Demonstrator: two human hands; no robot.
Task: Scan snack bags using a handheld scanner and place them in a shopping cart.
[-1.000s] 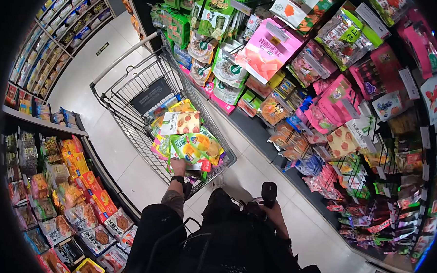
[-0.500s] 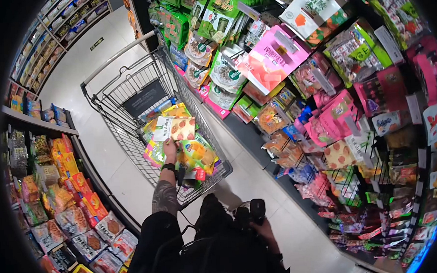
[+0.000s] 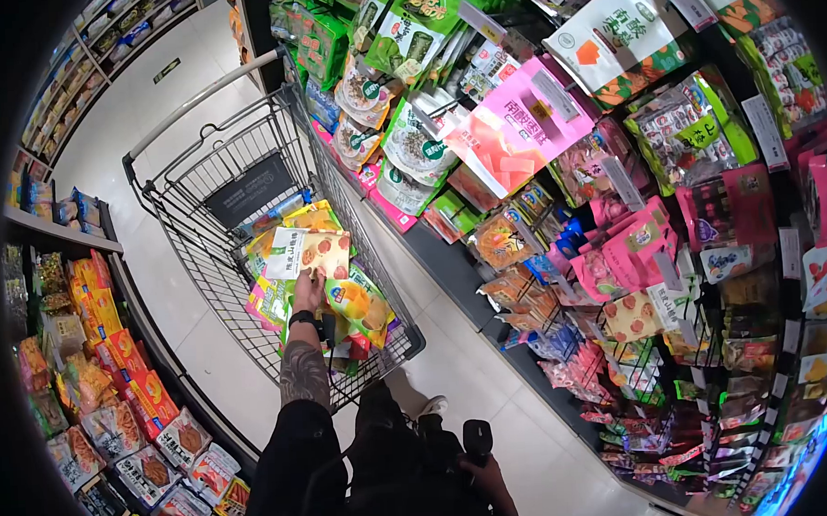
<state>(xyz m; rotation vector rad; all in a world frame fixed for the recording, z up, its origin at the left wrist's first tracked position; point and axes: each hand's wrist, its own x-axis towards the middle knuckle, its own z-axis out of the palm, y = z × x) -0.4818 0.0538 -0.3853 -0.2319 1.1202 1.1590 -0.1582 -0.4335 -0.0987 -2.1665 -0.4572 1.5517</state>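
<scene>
My left hand (image 3: 310,292) reaches into a wire shopping cart (image 3: 252,193), its fingers closed at the lower edge of a cream-and-white snack bag (image 3: 326,253) with round reddish pictures. The bag lies on top of other colourful snack bags in the cart. Right of my fingers is a green-and-yellow bag with mango-like fruit (image 3: 358,302). A dark watch sits on my left wrist. Low in the view, my right hand (image 3: 486,478) is wrapped round a black handheld device (image 3: 478,440); its exact kind does not show.
Hanging snack bags fill the rack on the right, among them a large pink bag (image 3: 518,124). Packaged foods (image 3: 147,389) crowd the lower left shelf. Another stocked shelf (image 3: 109,50) stands at the upper left. Pale floor tiles (image 3: 214,350) run around the cart.
The cart and its contents sit a little further left in view. My left hand stays at the snack bag's lower edge. The device in my right hand appears lower and more upright.
</scene>
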